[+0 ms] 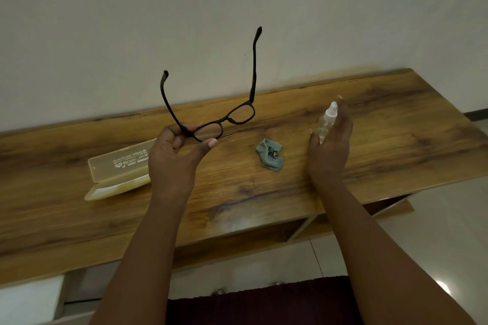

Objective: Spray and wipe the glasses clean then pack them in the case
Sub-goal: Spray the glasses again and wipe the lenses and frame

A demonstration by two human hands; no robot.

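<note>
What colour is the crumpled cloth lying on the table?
Grey-blue; the cloth shows best in the head view.

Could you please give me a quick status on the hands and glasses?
Left hand holds black-framed glasses aloft, temples open. Right hand grips clear spray bottle. Nothing between bottle and lenses.

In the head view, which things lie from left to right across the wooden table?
Open translucent yellowish plastic case → black plastic-framed glasses held by left hand → crumpled grey-blue wiping cloth → clear plastic spray bottle in right hand.
</note>
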